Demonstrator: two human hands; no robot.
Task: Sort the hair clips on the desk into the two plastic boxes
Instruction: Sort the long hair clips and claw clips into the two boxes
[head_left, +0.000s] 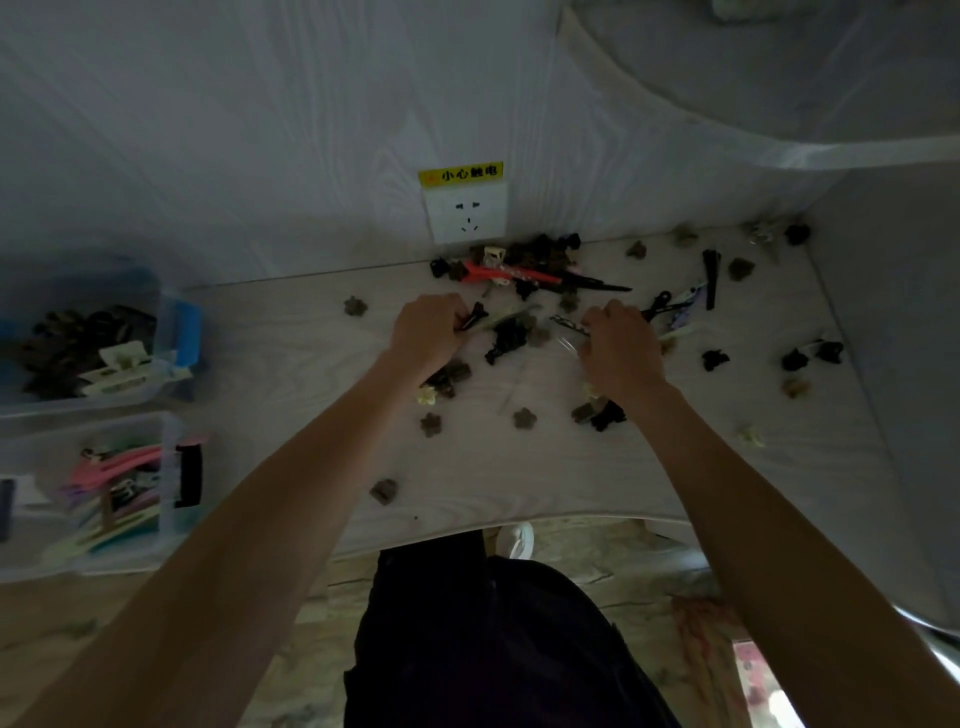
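- I see both hands out over the desk (311, 395), a pale wood-grain top in dim light.
- My left hand (428, 332) has its fingers curled round a few long clips (485, 319), a black one and a pale one, whose tips stick out to the right of the knuckles.
- My right hand (618, 345) is curled too, pinching a thin dark clip (569, 325) that pokes out to its left; how much else it holds I cannot tell.
- Loose hair clips lie scattered across the desk, densest in a heap (524, 260) against the back wall, where a long red clip (511, 274) lies across dark claw clips.
- Small flower-shaped clips sit apart from each other nearer me, for example 1 brown one (524, 418) between my forearms and another (355, 306) left of the left hand.
- More dark claw clips (810, 356) lie well to the right, near the desk's side wall.
- At the far left stand the 2 plastic boxes, 1 behind the other.
- The rear box (179, 332), with a blue latch, holds mostly dark claw clips.
- The front box (171, 467), with a dark latch, holds long flat clips in pink, green and other colours.
- A wall socket (466, 215) with a yellow warning label sits just above the heap.
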